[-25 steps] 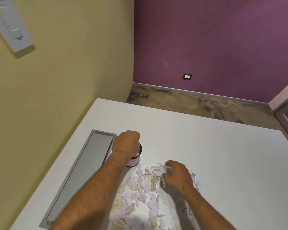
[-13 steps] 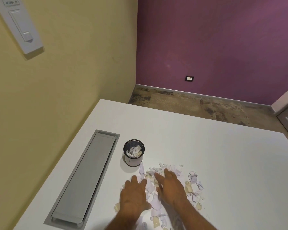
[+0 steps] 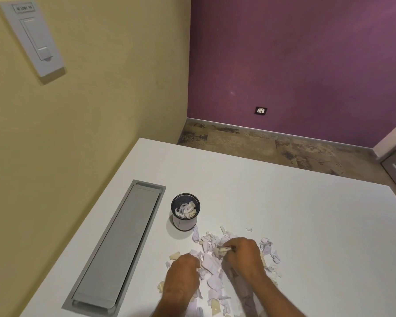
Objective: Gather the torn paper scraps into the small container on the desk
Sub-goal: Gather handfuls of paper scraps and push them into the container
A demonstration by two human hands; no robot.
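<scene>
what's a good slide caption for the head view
Both hands, left and right, gather paper scraps beside the partly filled container.

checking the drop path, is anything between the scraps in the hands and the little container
Nothing visible blocks it. The container stands open-topped on the desk, just beyond the scrap pile. Between it and the right hand and left hand lie only loose scraps, flat on the desk.

One printed label is seen, a small white strip with dark characters (image 3: 25, 8) set at the top of the white rectangular wall plate (image 3: 32, 37) on the yellow wall, near the upper left corner of the view. Its characters are too blurred to be read. No other text, brand or number can be made out.
</scene>
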